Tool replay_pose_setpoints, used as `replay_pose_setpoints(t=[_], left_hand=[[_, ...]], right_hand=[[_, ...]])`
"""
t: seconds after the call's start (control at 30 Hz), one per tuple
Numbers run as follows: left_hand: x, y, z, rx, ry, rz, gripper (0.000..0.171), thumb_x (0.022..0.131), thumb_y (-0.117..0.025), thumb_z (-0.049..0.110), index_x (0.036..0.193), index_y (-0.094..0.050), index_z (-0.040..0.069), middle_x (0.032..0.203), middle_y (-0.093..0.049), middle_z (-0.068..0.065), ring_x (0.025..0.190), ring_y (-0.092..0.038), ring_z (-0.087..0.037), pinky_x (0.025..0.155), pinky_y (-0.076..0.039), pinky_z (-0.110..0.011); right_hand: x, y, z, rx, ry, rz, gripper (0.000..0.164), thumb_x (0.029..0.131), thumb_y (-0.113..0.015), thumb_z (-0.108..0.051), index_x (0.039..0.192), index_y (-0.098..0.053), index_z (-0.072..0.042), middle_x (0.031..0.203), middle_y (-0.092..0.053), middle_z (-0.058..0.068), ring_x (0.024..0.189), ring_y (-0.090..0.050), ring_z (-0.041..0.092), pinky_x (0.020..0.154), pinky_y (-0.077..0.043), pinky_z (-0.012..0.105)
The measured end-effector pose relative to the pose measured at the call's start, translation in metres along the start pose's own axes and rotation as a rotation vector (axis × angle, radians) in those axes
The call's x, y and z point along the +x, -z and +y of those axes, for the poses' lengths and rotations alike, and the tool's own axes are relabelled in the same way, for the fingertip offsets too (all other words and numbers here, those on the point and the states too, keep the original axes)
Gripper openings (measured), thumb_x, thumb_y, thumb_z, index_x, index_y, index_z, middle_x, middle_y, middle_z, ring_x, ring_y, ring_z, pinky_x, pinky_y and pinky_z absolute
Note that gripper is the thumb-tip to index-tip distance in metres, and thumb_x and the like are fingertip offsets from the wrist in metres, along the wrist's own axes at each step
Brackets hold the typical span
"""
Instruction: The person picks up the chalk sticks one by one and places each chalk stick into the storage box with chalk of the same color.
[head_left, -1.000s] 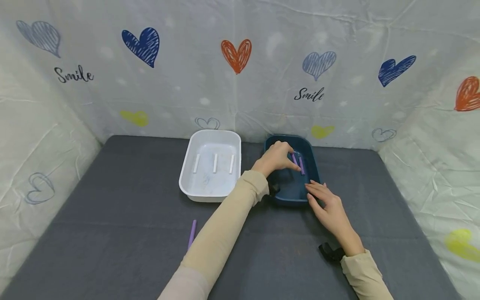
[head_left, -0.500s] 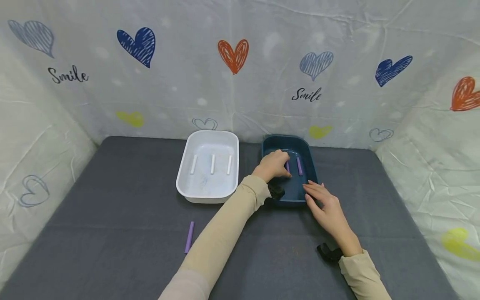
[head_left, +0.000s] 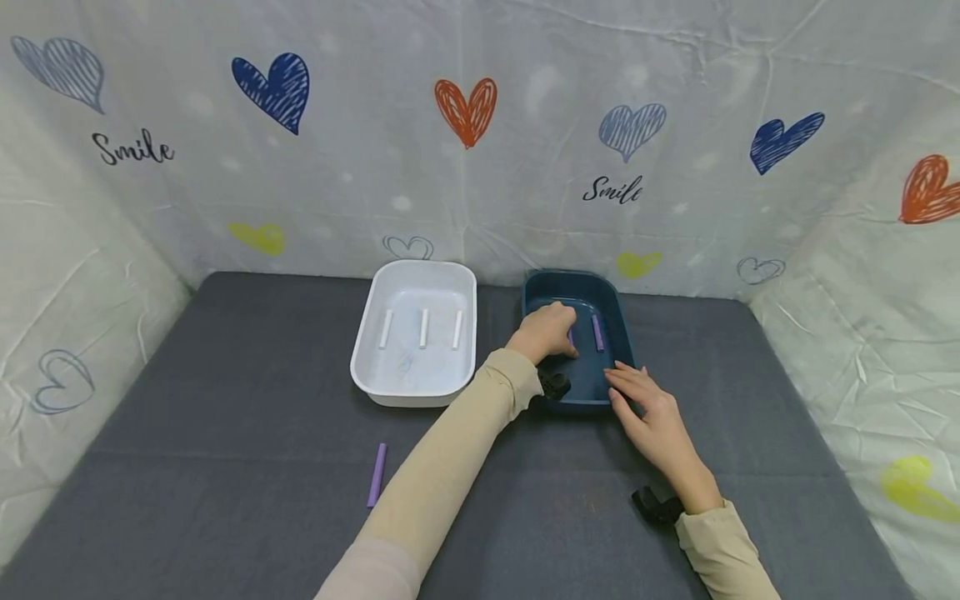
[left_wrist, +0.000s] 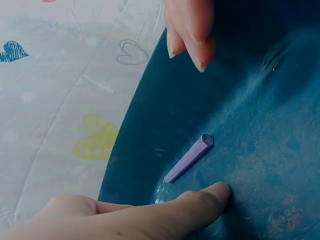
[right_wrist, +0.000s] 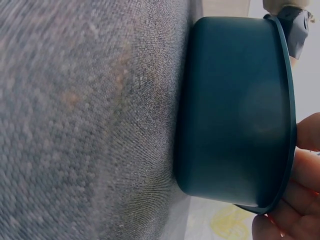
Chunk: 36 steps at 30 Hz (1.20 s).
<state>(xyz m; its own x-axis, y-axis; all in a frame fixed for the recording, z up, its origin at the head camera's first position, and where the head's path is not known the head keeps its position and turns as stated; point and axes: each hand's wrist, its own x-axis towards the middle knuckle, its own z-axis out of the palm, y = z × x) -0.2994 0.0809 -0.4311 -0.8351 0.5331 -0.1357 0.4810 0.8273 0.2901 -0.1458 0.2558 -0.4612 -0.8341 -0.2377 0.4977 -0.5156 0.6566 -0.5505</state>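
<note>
My left hand (head_left: 545, 333) is inside the dark blue tray (head_left: 617, 300), pinching a purple stick of chalk (head_left: 570, 337) low over the floor; the fingers cover most of it. To its right lies a second purple chalk (head_left: 597, 332), tapered, also in the left wrist view just past my left thumb. My right hand (head_left: 663, 429) rests its fairly straight fingers on the near right rim of the same tray; in the right wrist view, fingers (right_wrist: 302, 200) touch that rim (right_wrist: 291, 100).
A white tray (head_left: 414, 399) stands to the left with three white chalk sticks (head_left: 423, 328) inside. Another purple chalk (head_left: 377, 475) lies on the grey cloth (head_left: 225, 467) beside my left sleeve. Behind both trays hangs a white curtain (head_left: 360, 167) printed with hearts.
My left hand has moved left and down inside the blue tray with its chalk, away from the second purple chalk. My right hand has stayed on the rim.
</note>
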Motion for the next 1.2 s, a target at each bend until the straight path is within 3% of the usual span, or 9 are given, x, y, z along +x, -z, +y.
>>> replay_pose_setpoints(t=[0.37,0.63,0.77,0.9,1.2], left_hand=[[-0.002,0.002,0.0,-0.001,-0.01,-0.019,0.033,0.084,-0.08,0.036,0.099,-0.065,0.012,0.103,-0.06,-0.006,0.082,-0.059,-0.016,0.068,-0.051,-0.031],[-0.004,0.008,-0.002,-0.093,-0.019,-0.035,0.034,0.085,-0.08,0.034,0.099,-0.063,0.009,0.098,-0.057,-0.007,0.08,-0.058,-0.018,0.066,-0.05,-0.03],[-0.004,0.011,-0.001,-0.114,-0.051,-0.035,0.05,0.087,-0.078,0.035,0.122,-0.064,0.003,0.118,-0.059,-0.013,0.103,-0.06,-0.024,0.082,-0.053,-0.032],[-0.004,0.016,0.003,-0.118,-0.077,-0.029,0.068,0.089,-0.076,0.037,0.143,-0.052,0.003,0.141,-0.052,-0.015,0.128,-0.05,-0.027,0.101,-0.047,-0.036],[-0.017,0.029,0.008,-0.112,-0.118,0.03,0.07,0.089,-0.075,0.039,0.145,-0.051,0.004,0.143,-0.053,-0.012,0.13,-0.051,-0.025,0.102,-0.047,-0.036]], right_hand=[[0.0,0.001,-0.001,-0.004,0.003,0.0,0.029,0.093,-0.064,0.001,0.122,-0.068,0.006,0.127,-0.063,0.022,0.127,-0.054,0.036,0.109,-0.03,0.062],[0.001,0.0,-0.003,-0.005,0.008,-0.002,0.029,0.093,-0.064,0.001,0.122,-0.068,0.006,0.127,-0.064,0.023,0.127,-0.054,0.036,0.11,-0.029,0.061],[0.001,-0.001,-0.003,-0.004,0.012,-0.001,0.029,0.093,-0.063,0.001,0.121,-0.068,0.006,0.126,-0.064,0.023,0.127,-0.054,0.037,0.109,-0.03,0.062],[0.001,-0.001,-0.003,-0.002,-0.002,-0.004,0.029,0.093,-0.064,0.0,0.121,-0.068,0.006,0.127,-0.064,0.022,0.127,-0.054,0.037,0.11,-0.029,0.061],[-0.001,0.0,-0.002,-0.001,-0.006,-0.002,0.029,0.093,-0.064,0.001,0.121,-0.068,0.006,0.127,-0.063,0.024,0.126,-0.054,0.038,0.109,-0.029,0.063]])
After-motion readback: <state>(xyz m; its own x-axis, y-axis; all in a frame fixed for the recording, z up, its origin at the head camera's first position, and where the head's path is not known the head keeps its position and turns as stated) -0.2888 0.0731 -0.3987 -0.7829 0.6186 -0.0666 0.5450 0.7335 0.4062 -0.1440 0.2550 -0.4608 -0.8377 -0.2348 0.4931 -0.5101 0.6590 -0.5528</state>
